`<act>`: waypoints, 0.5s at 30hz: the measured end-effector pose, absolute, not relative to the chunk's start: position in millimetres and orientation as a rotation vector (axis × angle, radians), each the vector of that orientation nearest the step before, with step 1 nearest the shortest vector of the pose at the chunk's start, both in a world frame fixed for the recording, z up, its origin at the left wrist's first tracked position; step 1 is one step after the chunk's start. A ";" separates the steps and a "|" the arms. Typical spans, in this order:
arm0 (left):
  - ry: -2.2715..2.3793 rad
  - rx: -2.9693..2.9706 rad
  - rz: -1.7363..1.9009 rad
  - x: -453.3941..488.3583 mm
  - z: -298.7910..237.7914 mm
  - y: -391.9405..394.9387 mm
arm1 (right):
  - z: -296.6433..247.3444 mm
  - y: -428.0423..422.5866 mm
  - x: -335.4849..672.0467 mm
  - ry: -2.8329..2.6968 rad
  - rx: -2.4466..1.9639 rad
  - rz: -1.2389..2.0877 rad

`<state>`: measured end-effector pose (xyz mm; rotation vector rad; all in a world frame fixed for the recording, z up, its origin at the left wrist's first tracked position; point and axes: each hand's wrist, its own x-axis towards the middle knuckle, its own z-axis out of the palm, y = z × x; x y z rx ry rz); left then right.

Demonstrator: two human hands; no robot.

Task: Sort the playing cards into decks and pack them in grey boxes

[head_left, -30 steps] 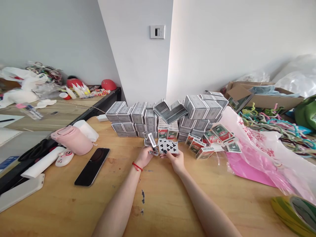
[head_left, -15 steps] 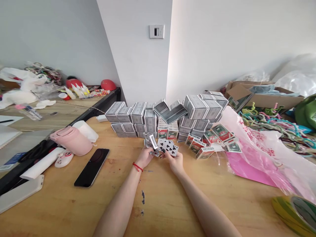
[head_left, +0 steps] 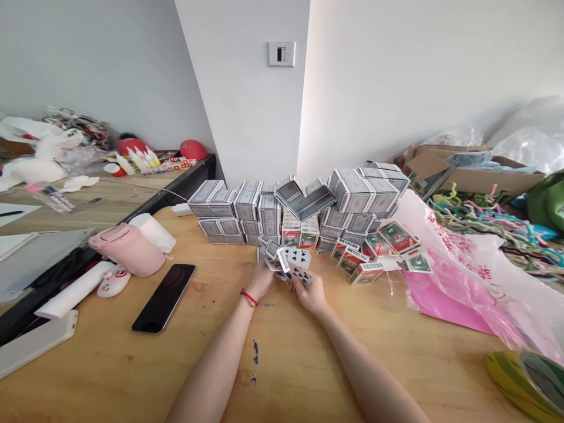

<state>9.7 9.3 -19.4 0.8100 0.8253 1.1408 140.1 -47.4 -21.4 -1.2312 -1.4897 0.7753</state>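
Observation:
Both my hands meet over the wooden table [head_left: 308, 364], just in front of a wall of stacked grey card boxes [head_left: 264, 208]. My left hand [head_left: 261, 278], with a red string at its wrist, is closed on a small open card box [head_left: 272, 251]. My right hand [head_left: 311, 291] is closed on a deck of playing cards [head_left: 298, 261] whose top card shows black clubs. The deck is tilted toward the box and touches it. Several red and green card packs [head_left: 379, 249] lie loose to the right of my hands.
A black phone [head_left: 164, 296], a pink bottle [head_left: 127, 249] on its side and a white roll [head_left: 73, 291] lie at the left. A pink plastic bag [head_left: 458, 276], coloured cords [head_left: 493, 229] and a cardboard box [head_left: 467, 173] fill the right. A second cluttered table stands far left.
My right hand has tipped the deck of cards up and leftward against the box in my left hand. Both hands have shifted slightly toward the stacked boxes.

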 end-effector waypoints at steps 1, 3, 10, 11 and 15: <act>0.834 0.829 1.139 10.6 -18.8 8.8 | -21.0 -47.4 141.5 -1.512 -1.242 0.758; 0.844 0.855 1.138 10.5 -17.9 8.2 | -21.9 -46.0 144.4 -1.513 -1.278 0.766; 0.770 0.865 1.020 -0.2 -19.3 8.5 | -32.9 -35.0 155.5 -1.324 -1.374 1.044; 0.769 0.868 1.013 -0.6 -19.5 8.7 | -32.5 -34.1 156.7 -1.321 -1.359 1.086; 0.772 0.842 1.010 -0.3 -19.1 9.1 | -25.8 -32.4 160.3 -1.313 -1.280 1.271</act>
